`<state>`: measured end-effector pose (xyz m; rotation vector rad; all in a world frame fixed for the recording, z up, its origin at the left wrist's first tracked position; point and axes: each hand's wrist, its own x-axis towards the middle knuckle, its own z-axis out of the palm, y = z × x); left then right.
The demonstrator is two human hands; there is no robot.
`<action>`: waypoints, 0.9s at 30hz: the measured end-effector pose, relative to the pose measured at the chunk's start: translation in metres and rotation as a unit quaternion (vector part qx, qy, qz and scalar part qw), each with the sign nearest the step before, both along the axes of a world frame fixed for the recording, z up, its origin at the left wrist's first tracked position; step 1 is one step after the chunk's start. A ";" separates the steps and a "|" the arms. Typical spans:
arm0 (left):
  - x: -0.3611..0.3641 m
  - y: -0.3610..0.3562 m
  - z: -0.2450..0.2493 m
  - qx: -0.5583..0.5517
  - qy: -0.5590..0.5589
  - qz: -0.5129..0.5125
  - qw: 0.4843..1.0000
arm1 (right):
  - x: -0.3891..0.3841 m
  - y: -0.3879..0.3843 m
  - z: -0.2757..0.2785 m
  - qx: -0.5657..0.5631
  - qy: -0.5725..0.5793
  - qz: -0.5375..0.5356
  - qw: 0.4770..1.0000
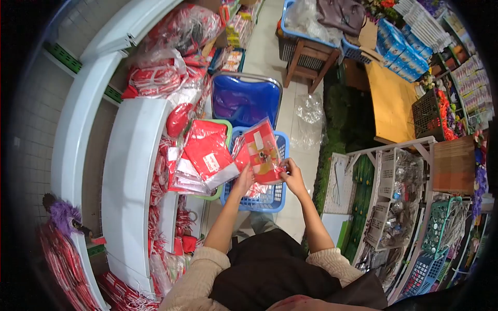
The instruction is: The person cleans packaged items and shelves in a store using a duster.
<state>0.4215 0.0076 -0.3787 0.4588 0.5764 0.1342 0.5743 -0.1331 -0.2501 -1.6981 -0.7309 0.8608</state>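
Note:
Both hands hold a red packet in clear plastic (263, 153), with a yellowish printed figure and a white label, above a blue basket (280, 194). My left hand (244, 180) is closed on its lower left edge. The fingers of my right hand (293, 178) pinch its lower right corner. Left of the packet, a red plastic-wrapped pack with a white tag (207, 150) lies over a green basket (212, 196), on other red and white packs. Small red and white packets (258, 190) show inside the blue basket.
A blue chair (246, 101) stands beyond the basket. White shelving (132, 181) with red packaged goods runs along the left. A wooden stool (309, 62) bears a basket at the top. On the right are a yellow board (389, 103) and a rack with white baskets (381, 223).

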 end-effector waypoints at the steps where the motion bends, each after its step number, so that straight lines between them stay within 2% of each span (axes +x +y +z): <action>1: 0.005 0.002 0.025 0.046 -0.006 0.043 0.998 | -0.002 -0.002 0.014 0.019 -0.014 -0.017 1.000; 3: 0.008 0.001 0.101 0.137 -0.021 0.136 0.981 | -0.008 -0.003 0.037 0.060 -0.039 -0.047 0.996; 4: 0.004 0.008 0.117 0.117 -0.031 0.124 0.985 | -0.013 -0.004 0.047 0.078 0.013 -0.063 0.995; 5: 0.000 0.011 0.142 0.180 -0.026 0.106 0.978 | -0.017 -0.004 0.056 0.091 0.018 -0.068 0.993; 8: -0.013 0.015 0.202 0.274 0.002 0.104 0.956 | -0.026 0.002 0.081 0.116 0.026 -0.050 0.992; 11: -0.040 0.016 0.258 0.260 -0.056 0.158 0.951 | -0.044 0.024 0.111 0.217 0.024 -0.028 0.976; 12: -0.050 0.011 0.277 0.277 -0.008 0.207 0.938 | -0.051 0.028 0.126 0.217 0.062 -0.015 0.974; 16: -0.105 0.023 0.301 0.206 -0.194 0.208 0.936 | -0.095 0.052 0.175 0.293 0.040 0.042 0.954; 19: -0.149 0.014 0.331 0.256 -0.135 0.262 0.920 | -0.144 0.065 0.206 0.342 -0.025 0.039 0.939; 20: -0.165 0.009 0.343 0.272 -0.148 0.277 0.909 | -0.157 0.067 0.209 0.296 -0.042 0.028 0.954; 23: -0.213 0.000 0.359 0.267 -0.166 0.361 0.878 | -0.202 0.079 0.220 0.342 -0.109 0.075 0.930; 24: -0.228 0.004 0.354 0.235 -0.202 0.384 0.870 | -0.217 0.086 0.222 0.386 -0.168 0.066 0.904; 27: -0.276 0.002 0.353 0.234 -0.271 0.406 0.841 | -0.263 0.092 0.247 0.410 -0.164 0.080 0.893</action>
